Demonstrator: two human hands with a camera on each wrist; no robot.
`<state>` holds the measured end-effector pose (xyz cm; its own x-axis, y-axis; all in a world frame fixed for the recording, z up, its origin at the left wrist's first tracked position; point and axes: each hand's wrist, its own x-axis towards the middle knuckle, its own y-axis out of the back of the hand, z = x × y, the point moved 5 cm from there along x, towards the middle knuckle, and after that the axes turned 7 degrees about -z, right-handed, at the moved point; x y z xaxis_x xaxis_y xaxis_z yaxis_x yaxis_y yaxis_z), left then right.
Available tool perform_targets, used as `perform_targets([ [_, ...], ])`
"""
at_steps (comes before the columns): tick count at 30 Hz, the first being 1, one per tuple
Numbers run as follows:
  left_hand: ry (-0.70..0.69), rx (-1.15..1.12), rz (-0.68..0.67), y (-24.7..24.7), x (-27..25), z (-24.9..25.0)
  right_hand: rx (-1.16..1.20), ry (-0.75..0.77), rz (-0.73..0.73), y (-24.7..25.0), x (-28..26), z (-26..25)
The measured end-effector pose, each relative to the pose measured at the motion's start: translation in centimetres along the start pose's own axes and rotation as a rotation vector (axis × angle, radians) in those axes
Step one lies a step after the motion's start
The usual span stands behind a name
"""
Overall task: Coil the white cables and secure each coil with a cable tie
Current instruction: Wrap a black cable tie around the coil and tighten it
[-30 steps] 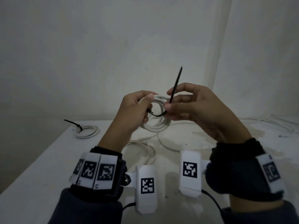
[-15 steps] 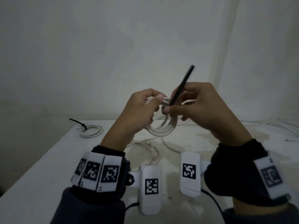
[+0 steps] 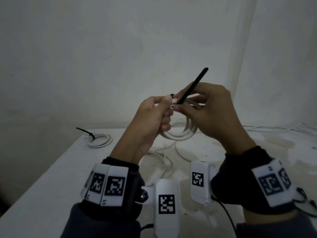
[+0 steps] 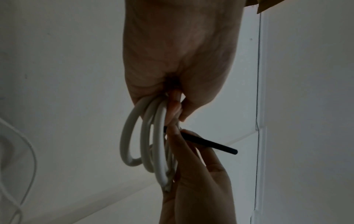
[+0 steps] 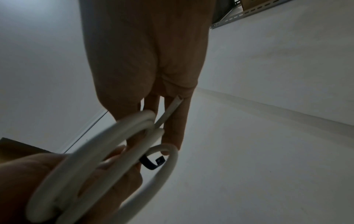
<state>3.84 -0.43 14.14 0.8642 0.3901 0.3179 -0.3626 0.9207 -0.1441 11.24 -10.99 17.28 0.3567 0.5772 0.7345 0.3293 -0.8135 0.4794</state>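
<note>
Above the desk point(image 3: 42, 177), left hand point(image 3: 151, 121) grips the white coil point(image 3: 178, 136) while right hand point(image 3: 211, 107) pinches the black cable tie point(image 3: 192, 86) pointing to one o'clock, probably needing threading into its head next.

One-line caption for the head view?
Both hands, left hand and right hand, hold a white cable coil while fitting a black cable tie.

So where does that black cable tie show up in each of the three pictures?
Head: black cable tie just above centre, slanting up-right from between the hands.
Left wrist: centre-right, a dark strip pointing right and down past the fingers.
Right wrist: only its curved head end, lower centre.
Shared landmark: the white cable coil both hands hold.
</note>
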Motion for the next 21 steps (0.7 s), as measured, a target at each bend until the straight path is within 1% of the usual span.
perform_targets([
  [2, 0.0, -0.022, -0.005, 0.0, -0.1, 0.0, -0.003, 0.018, -0.031, -0.1, 0.2, 0.2],
  [5, 0.005, 0.031, -0.053, -0.1, -0.3, -0.1, 0.02, 0.042, -0.063, 0.1, 0.4, 0.4],
  [8, 0.037, 0.15, -0.129, 0.1, -0.5, -0.1, 0.054, 0.04, -0.102, 0.3, 0.3, 0.6],
  [10, 0.064, 0.271, -0.153, 0.5, -0.7, 0.0, 0.081, 0.044, -0.141, 0.1, 0.2, 0.7],
  [11, 0.077, 0.294, -0.156, 0.8, -0.7, 0.0, 0.086, 0.048, -0.157, -0.1, 0.2, 0.7],
  [14, 0.128, 0.193, -0.152, 1.4, -0.8, -0.2, 0.095, 0.053, -0.176, -0.6, 0.1, 0.6],
  [17, 0.154, 0.105, -0.108, 1.4, -0.7, -0.1, 0.129, 0.034, -0.158, -0.9, 0.0, 0.6],
  [21, 0.168, 0.201, -0.053, 0.7, -0.3, 0.0, 0.137, -0.015, -0.165, -1.0, 0.0, 0.5],
])
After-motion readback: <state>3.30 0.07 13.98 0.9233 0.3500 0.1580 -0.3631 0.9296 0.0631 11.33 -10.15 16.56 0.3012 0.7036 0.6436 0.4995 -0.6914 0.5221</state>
